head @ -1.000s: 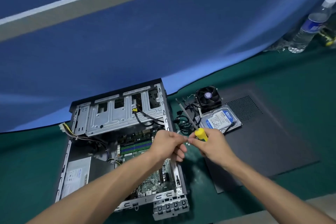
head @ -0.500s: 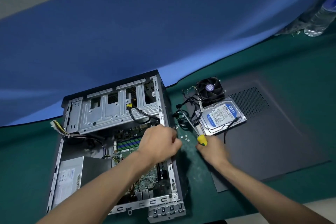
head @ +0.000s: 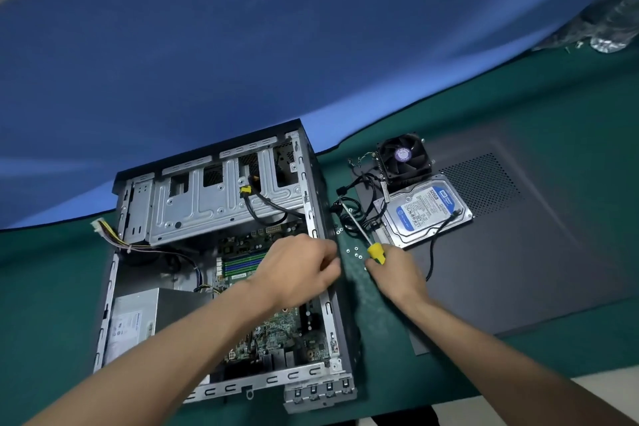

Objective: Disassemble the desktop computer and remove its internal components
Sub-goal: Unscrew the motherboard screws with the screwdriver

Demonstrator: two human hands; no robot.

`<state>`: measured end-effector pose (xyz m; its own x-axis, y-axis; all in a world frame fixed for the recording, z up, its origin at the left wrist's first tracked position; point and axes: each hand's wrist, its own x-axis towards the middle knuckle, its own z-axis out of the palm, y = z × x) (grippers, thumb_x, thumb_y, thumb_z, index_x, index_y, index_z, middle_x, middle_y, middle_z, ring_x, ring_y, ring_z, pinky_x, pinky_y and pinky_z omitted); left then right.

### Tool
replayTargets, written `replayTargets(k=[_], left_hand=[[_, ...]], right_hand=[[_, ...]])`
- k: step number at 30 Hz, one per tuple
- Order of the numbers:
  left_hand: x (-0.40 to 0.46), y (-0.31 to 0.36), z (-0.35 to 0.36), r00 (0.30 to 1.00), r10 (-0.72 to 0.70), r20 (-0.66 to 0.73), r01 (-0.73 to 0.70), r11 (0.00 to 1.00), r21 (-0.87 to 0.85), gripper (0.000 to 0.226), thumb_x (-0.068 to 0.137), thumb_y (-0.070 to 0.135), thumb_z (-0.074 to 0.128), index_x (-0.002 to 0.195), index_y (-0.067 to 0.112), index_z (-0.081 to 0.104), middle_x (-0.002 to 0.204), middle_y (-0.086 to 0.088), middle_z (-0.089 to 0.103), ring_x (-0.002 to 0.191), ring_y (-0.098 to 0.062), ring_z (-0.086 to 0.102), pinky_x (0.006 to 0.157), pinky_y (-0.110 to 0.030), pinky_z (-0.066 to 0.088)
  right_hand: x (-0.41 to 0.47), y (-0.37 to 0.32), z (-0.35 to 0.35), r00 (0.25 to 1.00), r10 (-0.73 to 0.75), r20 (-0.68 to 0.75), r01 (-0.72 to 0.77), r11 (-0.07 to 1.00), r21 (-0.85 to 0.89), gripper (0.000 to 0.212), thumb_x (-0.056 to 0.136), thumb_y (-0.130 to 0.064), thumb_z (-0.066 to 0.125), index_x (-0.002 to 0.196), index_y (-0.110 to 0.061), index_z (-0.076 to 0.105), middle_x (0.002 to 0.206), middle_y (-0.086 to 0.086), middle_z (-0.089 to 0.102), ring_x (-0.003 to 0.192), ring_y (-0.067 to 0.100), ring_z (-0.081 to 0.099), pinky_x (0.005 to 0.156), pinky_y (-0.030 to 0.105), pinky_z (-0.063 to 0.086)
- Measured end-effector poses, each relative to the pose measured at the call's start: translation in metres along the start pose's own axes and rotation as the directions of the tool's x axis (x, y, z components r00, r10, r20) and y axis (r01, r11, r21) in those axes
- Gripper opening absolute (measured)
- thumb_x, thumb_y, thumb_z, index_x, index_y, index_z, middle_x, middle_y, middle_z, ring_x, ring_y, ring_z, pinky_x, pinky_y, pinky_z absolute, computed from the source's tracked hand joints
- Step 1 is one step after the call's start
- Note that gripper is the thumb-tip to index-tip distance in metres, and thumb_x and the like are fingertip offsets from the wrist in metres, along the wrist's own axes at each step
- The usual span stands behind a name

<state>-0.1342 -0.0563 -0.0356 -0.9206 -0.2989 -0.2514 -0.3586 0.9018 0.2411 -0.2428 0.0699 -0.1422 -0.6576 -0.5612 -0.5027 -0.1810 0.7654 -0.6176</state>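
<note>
Head view: beside the case [head: 313,183], right hand [head: 397,275] grips the screwdriver [head: 375,251]; left hand [head: 297,270] curled, contents hidden. Likely setting loose screws [head: 356,252] aside; motherboard [head: 276,332] next.

The hard drive [head: 426,209], lying just right of the open computer case [head: 221,252], carries a blue and white label on which "320GB" can be read; the finer print there is too small to make out. The power supply [head: 133,325] in the case's near left corner bears a white sticker, and the cooling fan [head: 404,155] beyond the drive a round purple hub label; neither is legible.
</note>
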Motion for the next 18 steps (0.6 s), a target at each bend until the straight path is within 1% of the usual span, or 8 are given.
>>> replayTargets(k=[3, 6, 8, 9, 12, 15, 16, 18], left_hand=[[-0.005, 0.000, -0.004, 0.997, 0.007, -0.072, -0.006, 1.000, 0.013, 0.013, 0.096, 0.036, 0.040, 0.090, 0.026, 0.036, 0.056, 0.008, 0.048, 0.047, -0.009, 0.046, 0.045, -0.020, 0.029], [-0.011, -0.003, -0.010, 0.967, 0.118, -0.226, -0.100, 0.991, 0.088, 0.029, 0.094, 0.029, 0.051, 0.114, 0.016, 0.036, 0.060, 0.002, 0.059, 0.041, -0.014, 0.046, 0.037, -0.022, 0.026], [-0.014, -0.008, -0.021, 0.925, 0.219, -0.310, -0.180, 0.972, 0.149, 0.033, 0.088, 0.027, 0.060, 0.112, 0.014, 0.042, 0.057, 0.001, 0.061, 0.036, -0.012, 0.044, 0.033, -0.017, 0.022], [-0.017, -0.011, -0.026, 0.908, 0.255, -0.331, -0.204, 0.962, 0.181, 0.028, 0.088, 0.029, 0.057, 0.108, 0.015, 0.044, 0.057, 0.002, 0.061, 0.035, -0.011, 0.045, 0.034, -0.016, 0.023], [-0.030, -0.028, -0.041, 0.879, 0.262, -0.399, -0.210, 0.963, 0.170, 0.027, 0.090, 0.038, 0.053, 0.098, 0.015, 0.041, 0.055, 0.004, 0.059, 0.034, -0.011, 0.046, 0.032, -0.016, 0.033], [-0.049, -0.054, -0.053, 0.861, 0.247, -0.444, -0.205, 0.969, 0.142, 0.030, 0.087, 0.037, 0.055, 0.102, 0.010, 0.053, 0.066, 0.000, 0.067, 0.043, -0.016, 0.057, 0.035, -0.026, 0.046], [-0.056, -0.064, -0.055, 0.861, 0.262, -0.436, -0.211, 0.964, 0.164, 0.026, 0.088, 0.033, 0.057, 0.099, 0.009, 0.059, 0.070, -0.001, 0.068, 0.048, -0.019, 0.061, 0.038, -0.031, 0.049], [-0.072, -0.086, -0.058, 0.854, 0.306, -0.421, -0.220, 0.945, 0.240, 0.015, 0.084, 0.025, 0.068, 0.084, 0.009, 0.068, 0.065, -0.002, 0.066, 0.051, -0.022, 0.060, 0.040, -0.032, 0.049]], right_hand=[[-0.014, -0.015, -0.022, 0.991, -0.131, -0.032, 0.134, 0.986, 0.104, 0.011, 0.086, -0.025, 0.056, 0.078, -0.017, 0.057, 0.068, -0.002, 0.058, 0.065, 0.022, 0.055, 0.058, 0.031, 0.041], [-0.037, -0.037, -0.044, 0.963, -0.269, -0.025, 0.270, 0.961, 0.052, 0.019, 0.084, -0.026, 0.055, 0.066, -0.025, 0.047, 0.062, -0.007, 0.053, 0.057, 0.011, 0.047, 0.053, 0.024, 0.037], [-0.051, -0.053, -0.055, 0.943, -0.331, 0.021, 0.332, 0.943, -0.030, 0.024, 0.084, -0.027, 0.053, 0.064, -0.026, 0.040, 0.060, -0.007, 0.049, 0.055, 0.011, 0.044, 0.050, 0.026, 0.034], [-0.057, -0.061, -0.059, 0.936, -0.348, 0.044, 0.350, 0.934, -0.067, 0.024, 0.085, -0.027, 0.052, 0.065, -0.025, 0.039, 0.061, -0.005, 0.049, 0.057, 0.015, 0.046, 0.051, 0.029, 0.034], [-0.069, -0.085, -0.062, 0.918, -0.382, 0.105, 0.396, 0.894, -0.208, 0.023, 0.087, -0.028, 0.051, 0.067, -0.025, 0.039, 0.064, -0.005, 0.048, 0.065, 0.021, 0.050, 0.054, 0.031, 0.034], [-0.082, -0.109, -0.051, 0.905, -0.398, 0.149, 0.425, 0.866, -0.263, 0.023, 0.086, -0.029, 0.052, 0.066, -0.024, 0.041, 0.062, -0.007, 0.049, 0.060, 0.016, 0.049, 0.048, 0.027, 0.030], [-0.086, -0.116, -0.045, 0.903, -0.399, 0.159, 0.428, 0.863, -0.269, 0.022, 0.085, -0.030, 0.053, 0.066, -0.024, 0.043, 0.062, -0.006, 0.050, 0.058, 0.015, 0.048, 0.048, 0.027, 0.030], [-0.092, -0.131, -0.031, 0.897, -0.402, 0.186, 0.441, 0.845, -0.301, 0.021, 0.084, -0.032, 0.055, 0.067, -0.023, 0.046, 0.061, -0.005, 0.052, 0.056, 0.012, 0.048, 0.046, 0.027, 0.029]])
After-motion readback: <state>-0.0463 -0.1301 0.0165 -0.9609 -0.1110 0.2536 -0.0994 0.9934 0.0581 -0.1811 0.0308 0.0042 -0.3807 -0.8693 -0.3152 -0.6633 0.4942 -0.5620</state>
